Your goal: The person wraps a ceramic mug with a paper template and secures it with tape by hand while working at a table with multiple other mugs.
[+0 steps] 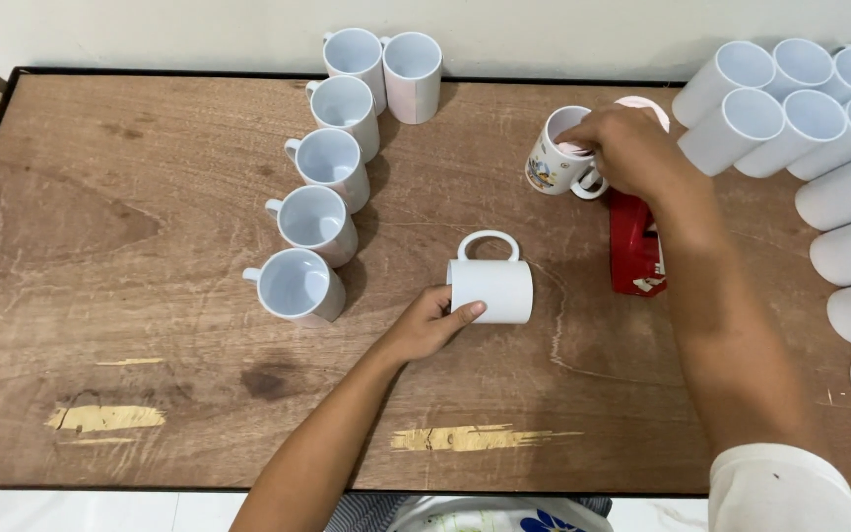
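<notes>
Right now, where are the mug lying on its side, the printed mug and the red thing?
Mug on its side (492, 289), head view, on its white wall.
Printed mug (548, 167), head view, on its picture.
Red object (630, 248), head view, on its top.

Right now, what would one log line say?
left hand: grips plain mug on its side | right hand: fingers in printed mug | table: wooden

A flat red rectangular package (634, 251) with small white markings at its near end lies on the wooden surface (150, 296), partly hidden beneath the person's right forearm, just beside a mug bearing a colourful printed picture (547, 169).
</notes>
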